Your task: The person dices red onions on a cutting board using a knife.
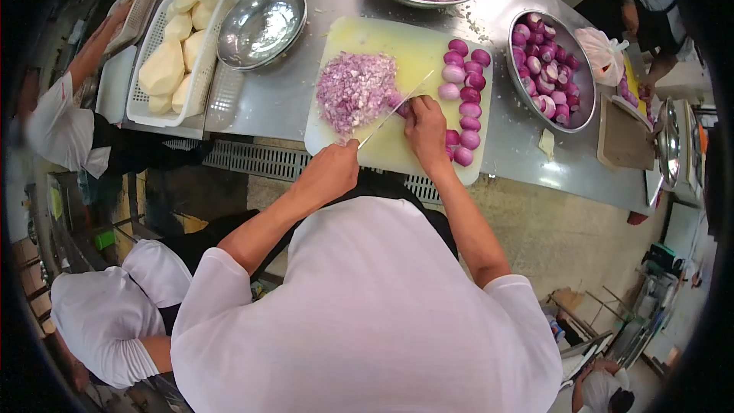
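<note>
My left hand (330, 173) is closed around the handle of a knife (375, 133), whose blade points up and to the right across the cutting board (428, 30). My right hand (426, 131) presses a red onion piece (401, 107) against the board, its fingers bent beside the blade. The fingers hide most of that piece. Left of the blade lies a heap of chopped red onion (353, 90). Peeled red onions (469, 109) stand in rows along the board's right side.
Beyond the board sits a bowl of chopped onion (417, 1). To the right is a bowl of peeled onions (514, 69). An upturned-looking metal bowl (261, 27) and a white basket (191, 107) of peeled root vegetables stand left. Co-workers are at both sides.
</note>
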The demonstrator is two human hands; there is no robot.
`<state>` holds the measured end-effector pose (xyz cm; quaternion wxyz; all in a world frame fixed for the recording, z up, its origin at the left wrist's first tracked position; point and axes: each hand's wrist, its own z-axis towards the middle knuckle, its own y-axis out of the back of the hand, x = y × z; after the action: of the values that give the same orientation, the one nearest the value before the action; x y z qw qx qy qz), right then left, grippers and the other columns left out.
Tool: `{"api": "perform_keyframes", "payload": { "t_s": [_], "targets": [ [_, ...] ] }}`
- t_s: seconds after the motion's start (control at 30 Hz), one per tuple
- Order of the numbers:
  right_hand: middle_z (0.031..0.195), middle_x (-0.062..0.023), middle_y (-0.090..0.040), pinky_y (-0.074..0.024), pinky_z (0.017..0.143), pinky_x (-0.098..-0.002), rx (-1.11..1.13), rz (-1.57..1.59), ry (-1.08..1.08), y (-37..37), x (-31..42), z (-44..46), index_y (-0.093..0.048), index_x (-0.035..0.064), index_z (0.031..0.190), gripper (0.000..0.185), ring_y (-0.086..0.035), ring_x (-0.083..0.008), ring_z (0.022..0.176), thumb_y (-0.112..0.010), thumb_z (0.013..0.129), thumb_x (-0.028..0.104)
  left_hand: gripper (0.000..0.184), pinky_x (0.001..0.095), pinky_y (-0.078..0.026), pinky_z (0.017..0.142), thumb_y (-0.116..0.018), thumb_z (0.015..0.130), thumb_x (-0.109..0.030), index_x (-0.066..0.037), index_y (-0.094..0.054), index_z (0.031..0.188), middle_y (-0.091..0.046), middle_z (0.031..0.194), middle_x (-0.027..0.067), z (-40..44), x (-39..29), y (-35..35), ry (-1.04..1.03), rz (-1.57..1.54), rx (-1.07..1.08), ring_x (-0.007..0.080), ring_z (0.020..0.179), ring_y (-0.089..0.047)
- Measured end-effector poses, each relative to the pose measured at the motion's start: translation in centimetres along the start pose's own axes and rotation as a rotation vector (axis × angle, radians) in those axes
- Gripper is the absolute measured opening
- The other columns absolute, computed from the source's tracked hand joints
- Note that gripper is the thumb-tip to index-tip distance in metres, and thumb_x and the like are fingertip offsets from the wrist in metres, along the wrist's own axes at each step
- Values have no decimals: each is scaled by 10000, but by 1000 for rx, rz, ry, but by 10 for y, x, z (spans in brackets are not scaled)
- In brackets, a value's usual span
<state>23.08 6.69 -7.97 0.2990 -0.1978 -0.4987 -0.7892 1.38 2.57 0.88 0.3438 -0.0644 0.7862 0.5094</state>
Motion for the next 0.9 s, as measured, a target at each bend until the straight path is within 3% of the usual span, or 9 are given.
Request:
{"api": "perform_keyframes", "payload": {
  "t_s": [0.33, 0.43, 0.63, 0.73, 0.9],
  "targets": [
    [875, -171, -578, -478, 723, -471, 1, 38, -45, -1, 2, -2, -598, -1, 902, 142, -565, -386, 837, -622, 768, -43, 109, 561, -485, 632, -528, 826, 7, 75, -515, 910, -594, 644, 288, -1, 1, -6, -17, 30, -41, 495, 662, -610],
    [866, -170, -577, -477, 722, -472, 9, 40, -72, -3, 3, -7, -597, 0, 892, 134, -564, -386, 834, -621, 768, -45, 207, 565, -463, 591, -540, 844, -19, 95, -533, 1017, -584, 628, 291, 2, 14, -20, -74, 65, -61, 481, 641, -608],
    [860, -171, -578, -483, 724, -466, -8, 48, -76, -5, 1, -7, -596, -5, 877, 121, -571, -386, 830, -627, 767, -43, 161, 564, -468, 602, -528, 840, -8, 90, -544, 967, -577, 618, 294, 0, 6, -13, -15, 25, -43, 481, 643, -610],
    [880, -168, -590, -490, 737, -456, -17, 49, -64, -2, -1, -9, -612, -5, 888, 119, -582, -381, 846, -628, 773, -34, 152, 556, -468, 606, -538, 843, -14, 88, -551, 954, -584, 628, 290, 13, 12, -14, -105, 67, -118, 482, 645, -610],
    [922, -164, -615, -498, 754, -441, -46, 93, -85, -4, 1, -10, -656, 8, 922, 147, -597, -369, 876, -622, 783, -24, 98, 564, -472, 615, -513, 828, 10, 82, -529, 892, -571, 620, 308, 8, 14, -10, -65, 6, -193, 495, 641, -601]
  ]
}}
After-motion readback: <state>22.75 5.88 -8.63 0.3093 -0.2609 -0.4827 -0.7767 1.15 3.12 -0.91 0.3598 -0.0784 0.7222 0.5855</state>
